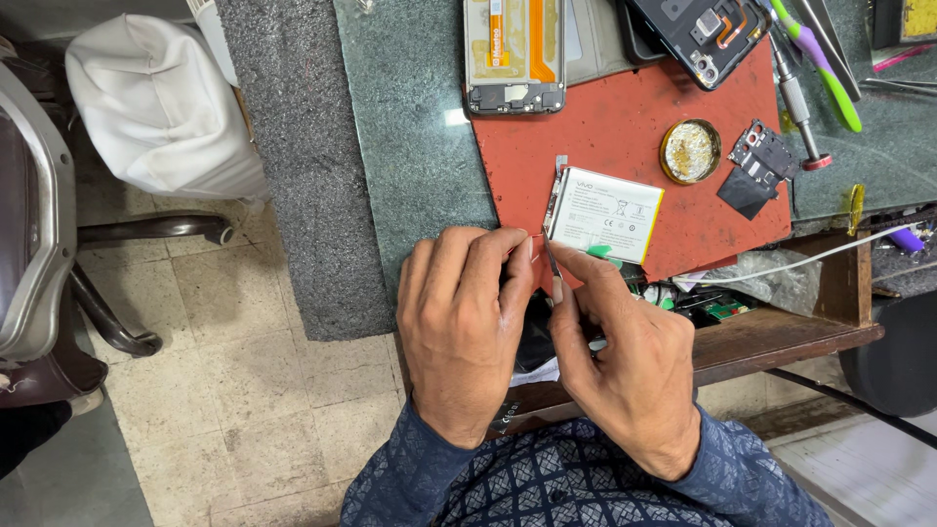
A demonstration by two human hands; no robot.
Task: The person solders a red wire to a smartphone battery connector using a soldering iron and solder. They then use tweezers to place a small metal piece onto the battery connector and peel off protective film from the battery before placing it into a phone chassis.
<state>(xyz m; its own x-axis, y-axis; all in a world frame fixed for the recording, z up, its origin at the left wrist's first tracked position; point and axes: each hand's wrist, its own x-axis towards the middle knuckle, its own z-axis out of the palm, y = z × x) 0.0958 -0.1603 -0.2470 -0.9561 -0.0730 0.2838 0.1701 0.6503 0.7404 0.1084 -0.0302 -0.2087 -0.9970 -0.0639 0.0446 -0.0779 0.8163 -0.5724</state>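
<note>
Head view: both hands are held together at the near edge of a red mat (pixel 625 127) laid on a green stone bench top (pixel 410 117). The left hand (pixel 464 327) is seen back-up, wrist near, fingers curled and pressed together, the tips directed right toward a small thin strip (pixel 549 252) at the mat's near edge. The right hand (pixel 625 361) is angled in from the near right, its forefinger (pixel 576 268) extended far and left, the tip set against the same strip; the remaining fingers are curled under. The strip appears pinched between the two hands, though the exact contact is hidden by the fingertips. A white flat battery (pixel 605 213) with a green tab lies on the mat just beyond the fingertips, tilted slightly. Farther off, an opened phone frame (pixel 514 54) lies at the mat's far left edge and a dark phone back (pixel 698 34) at the far right. A round brass tin (pixel 690 151) and a black bracket (pixel 756 166) are set right of the battery. A screwdriver (pixel 795 98) and green tweezers (pixel 825 68) lie at the far right. Blue patterned sleeves (pixel 586 488) are visible nearest.
</note>
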